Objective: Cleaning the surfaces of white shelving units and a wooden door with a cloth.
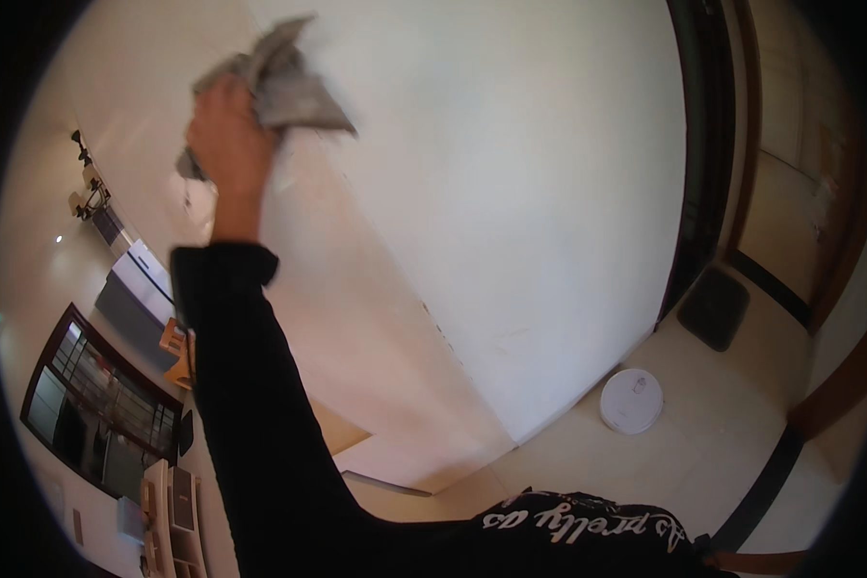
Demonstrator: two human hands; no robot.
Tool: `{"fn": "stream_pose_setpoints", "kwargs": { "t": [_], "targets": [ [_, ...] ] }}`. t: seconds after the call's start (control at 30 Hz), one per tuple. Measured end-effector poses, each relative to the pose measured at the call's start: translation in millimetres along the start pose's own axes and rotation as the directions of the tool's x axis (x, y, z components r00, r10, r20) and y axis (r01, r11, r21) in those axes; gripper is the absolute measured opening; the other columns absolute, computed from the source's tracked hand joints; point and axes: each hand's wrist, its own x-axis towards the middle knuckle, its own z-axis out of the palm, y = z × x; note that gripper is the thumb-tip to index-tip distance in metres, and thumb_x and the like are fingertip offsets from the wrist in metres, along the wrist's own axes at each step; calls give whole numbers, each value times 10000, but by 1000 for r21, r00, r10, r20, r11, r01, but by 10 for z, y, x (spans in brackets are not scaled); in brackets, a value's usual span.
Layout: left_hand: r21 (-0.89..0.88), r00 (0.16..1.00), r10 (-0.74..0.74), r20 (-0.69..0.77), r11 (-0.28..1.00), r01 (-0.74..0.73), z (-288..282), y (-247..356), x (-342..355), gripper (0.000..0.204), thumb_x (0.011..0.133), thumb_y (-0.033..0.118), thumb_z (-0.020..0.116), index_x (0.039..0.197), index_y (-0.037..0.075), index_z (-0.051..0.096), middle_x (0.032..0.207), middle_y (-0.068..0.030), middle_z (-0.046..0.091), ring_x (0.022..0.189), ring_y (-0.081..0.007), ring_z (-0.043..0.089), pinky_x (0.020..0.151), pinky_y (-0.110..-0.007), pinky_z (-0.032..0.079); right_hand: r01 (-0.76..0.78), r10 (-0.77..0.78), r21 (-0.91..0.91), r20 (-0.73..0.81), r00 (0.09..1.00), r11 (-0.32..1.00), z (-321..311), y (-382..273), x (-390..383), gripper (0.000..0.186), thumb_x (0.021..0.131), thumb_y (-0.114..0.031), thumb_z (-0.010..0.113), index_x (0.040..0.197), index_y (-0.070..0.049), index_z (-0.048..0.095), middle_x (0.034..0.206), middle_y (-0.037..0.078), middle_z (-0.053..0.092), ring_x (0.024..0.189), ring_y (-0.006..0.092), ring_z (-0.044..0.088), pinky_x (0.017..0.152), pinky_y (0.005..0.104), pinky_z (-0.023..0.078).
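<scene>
My left hand (pixel 229 144) is raised high in the upper left of the head view, its fingers closed around a crumpled grey cloth (pixel 299 96). The cloth lies against the pale wall (pixel 511 212), close to the wall's corner edge. One flap of it sticks up and another points to the right; both look slightly blurred. My fingertips are partly hidden by the cloth and the back of the hand. A black sleeve covers my left arm (pixel 260 385). My right hand is out of the picture.
On the floor by the wall's foot sits a white round robot vacuum (pixel 632 401), with a dark mat (pixel 714 307) beyond it near a dark door frame (pixel 708 125). At the left are a white fridge (pixel 143 272), wooden chairs (pixel 176 352) and a dark-framed glass door (pixel 101 405).
</scene>
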Motion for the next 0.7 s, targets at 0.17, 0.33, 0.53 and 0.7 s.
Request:
{"fn": "stream_pose_setpoints", "kwargs": {
  "t": [0.17, 0.33, 0.53, 0.7],
  "targets": [
    [-54, 972, 200, 120, 979, -195, -308, 337, -1212, 578, 578, 42, 738, 1142, 91, 623, 1216, -100, 532, 1149, -285, 468, 907, -438, 354, 99, -99, 1, 34, 995, 995, -416, -133, 382, 218, 751, -281, 553, 694, -141, 710, 682, 114, 666, 675, 282, 677, 492, 456, 471],
    [-138, 946, 155, 286, 983, -120, -426, 364, -1050, 638, 543, 43, 758, 1162, 84, 610, 1162, -111, 537, 1106, -294, 484, 883, -421, 374, 142, -142, 7, -13, 990, 990, -535, -100, 597, 222, 769, -273, 541, 701, -129, 696, 648, 125, 651, 653, 282, 672, 482, 460, 467],
    [-1, 969, 73, 234, 997, -74, -550, 254, -558, 568, 591, 77, 734, 1149, 84, 627, 1100, -105, 542, 1048, -288, 490, 848, -409, 379, 183, -182, -13, 59, 981, 983, -795, -26, 564, 237, 819, -250, 499, 758, -92, 665, 662, 136, 639, 623, 282, 661, 464, 451, 471],
    [-76, 934, 115, 339, 993, -95, -522, 377, -1238, 561, 596, 73, 721, 1149, 73, 623, 1089, -110, 545, 1050, -299, 493, 842, -403, 388, 210, -206, -41, 81, 975, 977, -659, 63, 525, 250, 861, -230, 464, 805, -60, 639, 674, 146, 628, 598, 283, 652, 449, 443, 474]
  ]
}}
